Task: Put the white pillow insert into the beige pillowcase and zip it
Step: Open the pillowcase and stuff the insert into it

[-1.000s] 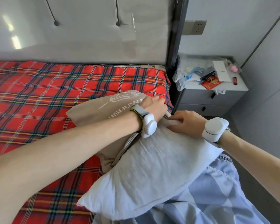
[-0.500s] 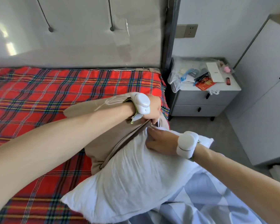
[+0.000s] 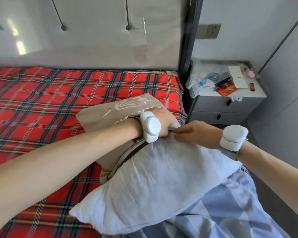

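The white pillow insert [image 3: 150, 191] lies on the bed with its far end inside the beige pillowcase [image 3: 110, 114], which carries a white print. The case's open zipper edge [image 3: 127, 155] crosses the insert diagonally. My left hand [image 3: 163, 121] grips the upper edge of the case opening at its right end. My right hand [image 3: 198, 134] lies flat on the insert beside that corner, fingers straight and pointing left toward the opening. Both wrists wear white devices.
A red plaid sheet [image 3: 50, 109] covers the bed. A grey nightstand [image 3: 225, 107] with bags and small items stands right of the bed's corner. A blue-grey quilt [image 3: 230, 212] lies under the insert's near end. A black bed post [image 3: 187, 40] rises behind.
My right hand slid from on top of the insert near its middle to the case's right corner. My left hand kept its hold on the case edge. The camera view shifted slightly.
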`<state>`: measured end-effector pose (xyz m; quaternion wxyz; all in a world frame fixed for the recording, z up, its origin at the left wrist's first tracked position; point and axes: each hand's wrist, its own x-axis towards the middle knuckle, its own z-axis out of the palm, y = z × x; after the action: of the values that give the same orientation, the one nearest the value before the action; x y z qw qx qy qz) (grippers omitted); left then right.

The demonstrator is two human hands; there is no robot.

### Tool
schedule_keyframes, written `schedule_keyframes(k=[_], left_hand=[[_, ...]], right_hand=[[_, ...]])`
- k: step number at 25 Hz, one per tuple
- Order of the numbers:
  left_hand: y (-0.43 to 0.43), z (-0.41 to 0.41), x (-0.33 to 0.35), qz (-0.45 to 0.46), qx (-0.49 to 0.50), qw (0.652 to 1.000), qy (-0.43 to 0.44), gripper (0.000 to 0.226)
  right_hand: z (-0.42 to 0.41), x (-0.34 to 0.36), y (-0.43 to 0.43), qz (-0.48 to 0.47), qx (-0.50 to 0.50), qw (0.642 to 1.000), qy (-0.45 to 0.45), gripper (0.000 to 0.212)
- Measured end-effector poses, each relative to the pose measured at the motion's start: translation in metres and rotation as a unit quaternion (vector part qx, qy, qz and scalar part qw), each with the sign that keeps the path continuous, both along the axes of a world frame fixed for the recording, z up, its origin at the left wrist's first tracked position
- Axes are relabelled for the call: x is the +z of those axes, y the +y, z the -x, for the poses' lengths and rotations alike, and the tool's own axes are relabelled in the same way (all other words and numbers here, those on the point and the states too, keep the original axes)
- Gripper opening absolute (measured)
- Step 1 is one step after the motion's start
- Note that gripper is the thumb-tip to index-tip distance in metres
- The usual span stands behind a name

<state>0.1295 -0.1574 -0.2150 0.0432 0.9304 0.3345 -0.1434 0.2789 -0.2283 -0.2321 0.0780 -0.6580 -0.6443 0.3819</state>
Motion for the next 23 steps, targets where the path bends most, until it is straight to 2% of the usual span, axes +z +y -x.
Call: schedule_keyframes(k=[2,3,5,6,8,10,12,15,17,20,23], left_hand=[[0.001,0.002,0.003,0.010,0.033,0.999,-0.027,0.032],[0.003,0.002,0.000,0.005,0.046,0.998,-0.041,0.032],[0.002,0.004,-0.008,0.000,0.065,0.997,-0.050,0.018],[0.003,0.005,-0.011,0.014,0.078,0.994,-0.069,0.012],[0.003,0.013,-0.013,0.032,0.074,0.989,-0.121,0.014],[0.007,0.022,-0.002,0.035,0.072,0.981,-0.175,0.014],[0.015,0.034,0.017,0.012,0.098,0.965,-0.241,0.007],[0.030,0.052,0.053,-0.043,0.179,0.915,-0.359,0.006],[0.039,0.061,0.069,-0.079,0.208,0.885,-0.409,0.009],[0.045,0.076,0.078,-0.132,0.198,0.873,-0.426,0.026],[0.036,0.081,0.072,-0.135,0.227,0.899,-0.349,0.044]], right_hand=[[-0.013,-0.004,0.006,-0.046,-0.042,0.997,-0.035,0.025],[-0.016,-0.013,0.009,-0.027,-0.032,0.997,-0.070,0.032],[-0.016,-0.034,0.006,0.110,-0.009,0.989,-0.096,0.053],[-0.012,-0.041,0.003,0.178,-0.025,0.981,-0.068,0.064],[-0.007,-0.055,-0.001,0.206,-0.068,0.976,-0.015,0.085],[0.001,-0.055,0.005,0.155,-0.057,0.986,-0.003,0.089],[0.009,-0.028,0.020,0.114,-0.036,0.993,-0.025,0.081],[0.010,0.036,0.054,0.035,-0.009,0.999,-0.041,0.046],[0.007,0.086,0.072,-0.046,-0.005,0.996,-0.076,0.039],[0.016,0.142,0.093,-0.099,0.026,0.984,-0.149,0.050],[0.045,0.157,0.099,-0.108,0.086,0.968,-0.211,0.049]])
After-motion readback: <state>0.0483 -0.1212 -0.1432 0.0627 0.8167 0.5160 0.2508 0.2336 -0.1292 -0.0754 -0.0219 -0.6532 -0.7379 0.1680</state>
